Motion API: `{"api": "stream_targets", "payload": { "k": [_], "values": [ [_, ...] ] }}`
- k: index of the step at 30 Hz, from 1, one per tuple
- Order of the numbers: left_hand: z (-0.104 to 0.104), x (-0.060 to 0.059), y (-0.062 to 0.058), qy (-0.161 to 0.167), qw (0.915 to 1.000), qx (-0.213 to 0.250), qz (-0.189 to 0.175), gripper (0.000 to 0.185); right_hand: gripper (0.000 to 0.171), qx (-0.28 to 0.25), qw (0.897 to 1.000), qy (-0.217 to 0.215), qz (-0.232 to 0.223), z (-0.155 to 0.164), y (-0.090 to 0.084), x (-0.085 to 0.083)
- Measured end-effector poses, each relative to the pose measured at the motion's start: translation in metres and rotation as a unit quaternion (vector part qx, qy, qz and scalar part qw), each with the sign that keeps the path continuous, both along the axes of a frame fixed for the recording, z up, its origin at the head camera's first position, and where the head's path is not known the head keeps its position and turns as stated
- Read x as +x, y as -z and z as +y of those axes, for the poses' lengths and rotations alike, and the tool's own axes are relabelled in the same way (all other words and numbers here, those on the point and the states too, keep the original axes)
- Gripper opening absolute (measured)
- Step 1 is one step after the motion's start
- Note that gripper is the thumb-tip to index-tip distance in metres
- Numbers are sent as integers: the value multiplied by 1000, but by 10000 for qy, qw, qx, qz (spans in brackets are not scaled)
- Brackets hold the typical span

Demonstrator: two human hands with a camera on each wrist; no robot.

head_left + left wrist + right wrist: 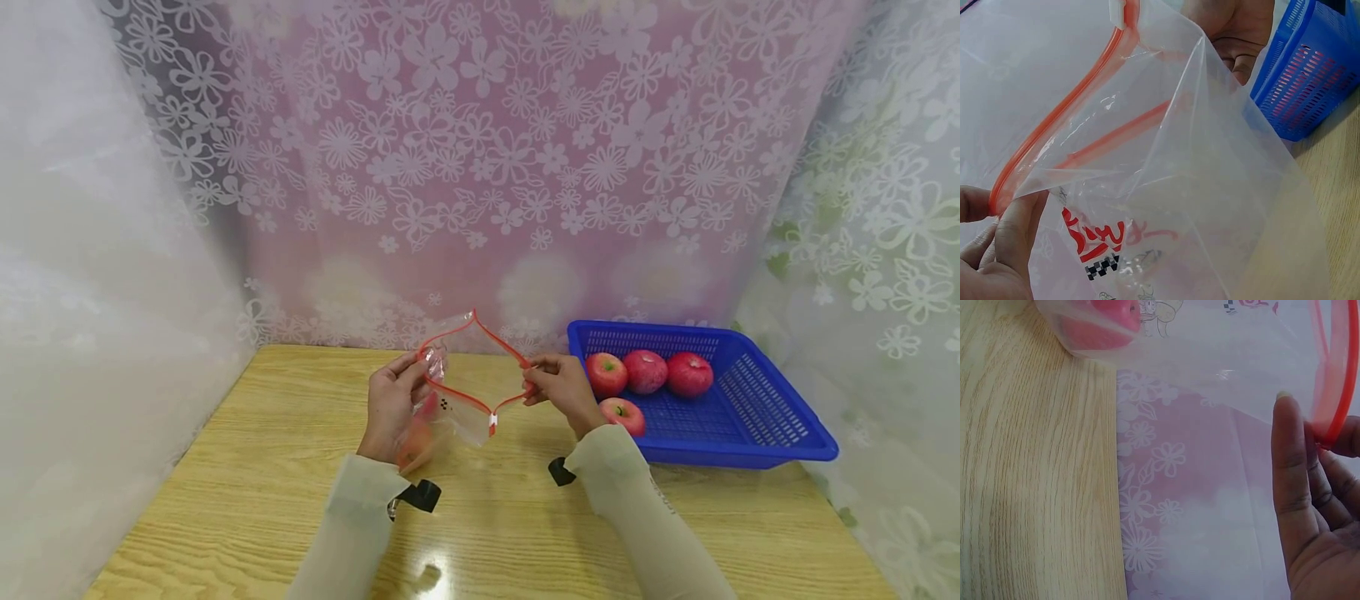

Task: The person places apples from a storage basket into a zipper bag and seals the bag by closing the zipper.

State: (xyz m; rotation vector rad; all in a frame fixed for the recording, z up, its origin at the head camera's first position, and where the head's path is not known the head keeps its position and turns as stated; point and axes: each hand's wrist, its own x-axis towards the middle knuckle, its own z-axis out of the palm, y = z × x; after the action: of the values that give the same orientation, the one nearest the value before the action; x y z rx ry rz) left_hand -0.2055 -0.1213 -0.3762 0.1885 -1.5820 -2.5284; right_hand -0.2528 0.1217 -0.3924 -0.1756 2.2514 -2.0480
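Both hands hold a clear zip-lock bag [457, 383] above the worktop [247, 483], centre of scene. Left hand [392, 408] pinches the red zip rim at its left end, right hand [558, 390] pinches the right end; pulled apart, so the mouth gapes diamond-shaped. Something red sits in the bag bottom, probably an apple, blurred. Blue basket [757, 433] just right holds four red apples [645, 371].
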Motion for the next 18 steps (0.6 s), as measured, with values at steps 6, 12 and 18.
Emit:
{"api": "stream_targets", "payload": {
  "k": [6,12,18],
  "values": [
    [1,1,0,-33,10000,47,18,29,21,-14,10000,-15,3,1,0,0],
    [0,3,0,-2,10000,59,-9,30,24,-22,10000,2,-4,1,1,1],
    [0,3,1,40,10000,-39,-13,31,20,72,10000,4,-47,1,2,0]
  ]
}}
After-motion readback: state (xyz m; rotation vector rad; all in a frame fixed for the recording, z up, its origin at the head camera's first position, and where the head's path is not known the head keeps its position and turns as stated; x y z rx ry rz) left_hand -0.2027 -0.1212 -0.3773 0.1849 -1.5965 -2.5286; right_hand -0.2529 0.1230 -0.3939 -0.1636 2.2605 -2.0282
